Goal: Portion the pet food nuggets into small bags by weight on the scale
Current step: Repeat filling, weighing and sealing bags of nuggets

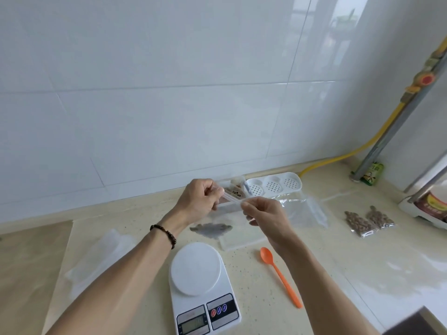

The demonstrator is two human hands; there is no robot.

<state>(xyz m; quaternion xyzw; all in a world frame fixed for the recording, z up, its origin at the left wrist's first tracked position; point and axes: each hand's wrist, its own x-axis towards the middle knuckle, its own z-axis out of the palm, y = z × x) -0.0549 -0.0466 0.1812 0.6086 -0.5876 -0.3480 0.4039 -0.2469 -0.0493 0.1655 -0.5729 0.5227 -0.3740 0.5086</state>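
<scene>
Both hands hold a small clear zip bag (pixel 219 222) above the counter, pinching its top strip between them. My left hand (pixel 199 197) grips the strip's left end, my right hand (pixel 264 213) the right end. Brown nuggets sit in the hanging bag's bottom. Below them stands a white kitchen scale (pixel 202 285) with a bare round platform. An orange spoon (pixel 280 274) lies to the right of the scale. Two filled small bags of nuggets (pixel 368 220) lie at the right. A container with nuggets (pixel 233 192) shows behind my hands.
Empty clear bags (pixel 101 252) lie left of the scale, and a larger clear bag (pixel 304 209) lies behind my right hand. A white perforated tray (pixel 274 186) stands at the wall. A yellow hose (pixel 350 153), a metal pipe and a white appliance (pixel 428 206) occupy the right corner.
</scene>
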